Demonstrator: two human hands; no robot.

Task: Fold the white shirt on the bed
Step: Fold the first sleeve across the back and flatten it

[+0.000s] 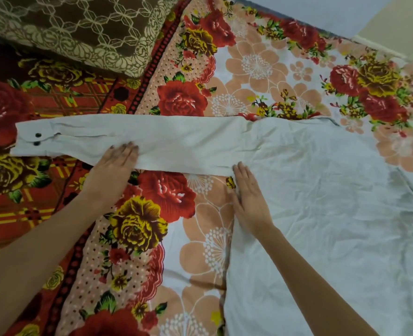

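Observation:
The white shirt (326, 204) lies spread flat on the flowered bed sheet (200, 238), its body filling the right half of the view. One long sleeve (152, 139) stretches straight out to the left, ending in a cuff with two dark buttons (37, 139). My left hand (117, 166) rests palm down on the sleeve's near edge, fingers flat and together. My right hand (249, 197) lies flat on the shirt's left side edge, just below the armpit. Neither hand grips the cloth.
A brown pillow with a cream lace pattern (79, 27) lies at the top left, beyond the sleeve. The bed's far edge and pale floor (334, 13) show at the top right. The shirt's right side runs out of view.

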